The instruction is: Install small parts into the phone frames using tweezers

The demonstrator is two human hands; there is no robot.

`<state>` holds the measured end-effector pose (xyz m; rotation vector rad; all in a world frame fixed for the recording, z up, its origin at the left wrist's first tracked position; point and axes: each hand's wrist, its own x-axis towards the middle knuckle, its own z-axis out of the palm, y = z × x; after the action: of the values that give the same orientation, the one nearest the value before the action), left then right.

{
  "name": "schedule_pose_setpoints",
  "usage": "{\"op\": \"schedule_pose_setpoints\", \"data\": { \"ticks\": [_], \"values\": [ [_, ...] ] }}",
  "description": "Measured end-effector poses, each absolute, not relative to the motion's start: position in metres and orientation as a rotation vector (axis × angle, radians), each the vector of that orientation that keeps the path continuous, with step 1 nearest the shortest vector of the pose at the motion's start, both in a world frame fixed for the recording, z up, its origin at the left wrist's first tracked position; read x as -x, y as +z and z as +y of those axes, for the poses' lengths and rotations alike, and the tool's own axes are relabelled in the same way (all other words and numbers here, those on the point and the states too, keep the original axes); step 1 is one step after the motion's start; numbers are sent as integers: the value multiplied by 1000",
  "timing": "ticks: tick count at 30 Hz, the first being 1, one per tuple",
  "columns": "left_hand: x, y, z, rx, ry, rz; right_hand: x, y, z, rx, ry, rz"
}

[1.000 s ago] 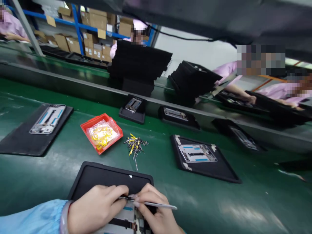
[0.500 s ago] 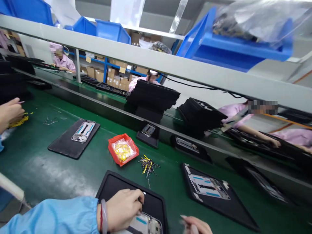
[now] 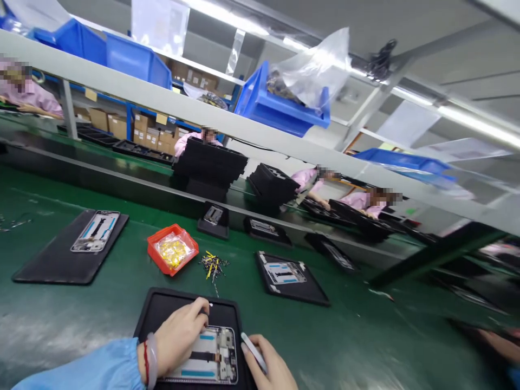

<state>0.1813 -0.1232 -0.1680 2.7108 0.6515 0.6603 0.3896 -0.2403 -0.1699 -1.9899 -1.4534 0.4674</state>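
A silver phone frame (image 3: 227, 355) with blue strips and a brown flex cable lies in a black tray (image 3: 179, 297) at the bottom centre. My left hand (image 3: 179, 333) rests over its left part, fingers curled down at the upper edge; the fingertips are partly hidden. At the tray's right side, my right hand (image 3: 270, 363) is closed around a slim grey-white tool (image 3: 254, 352), whose exact kind I cannot make out. Beyond the tray lies a small pile of black and yellow strips (image 3: 213, 265). Next to it is a red bin (image 3: 154, 257) with bagged yellow pieces.
Other phone frames lie on black boards to the left (image 3: 52, 254) and right (image 3: 312, 295). A metal ledge (image 3: 134, 189) runs behind the bench, below a shelf with blue bins (image 3: 134, 59). Several co-workers in pink sit opposite; another person's hand (image 3: 499, 344) shows at far right.
The view has swung to the right. My right hand has come closer to the tray's right edge, and more of the phone frame shows beside my left hand.
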Motion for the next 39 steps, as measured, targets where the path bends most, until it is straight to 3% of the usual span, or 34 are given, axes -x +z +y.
{"op": "schedule_pose_setpoints", "data": {
  "ticks": [9, 22, 39],
  "values": [
    [-182, -169, -121, -2695, 535, 658, -383, -162, -238, 1991, 627, -1446],
    [-181, -171, -122, -2650, 705, 674, -366, -153, -231, 1811, 1240, -694],
    [-179, -169, -124, -2739, 731, 638, -376, -162, -235, 1785, 1290, -772]
  ]
}}
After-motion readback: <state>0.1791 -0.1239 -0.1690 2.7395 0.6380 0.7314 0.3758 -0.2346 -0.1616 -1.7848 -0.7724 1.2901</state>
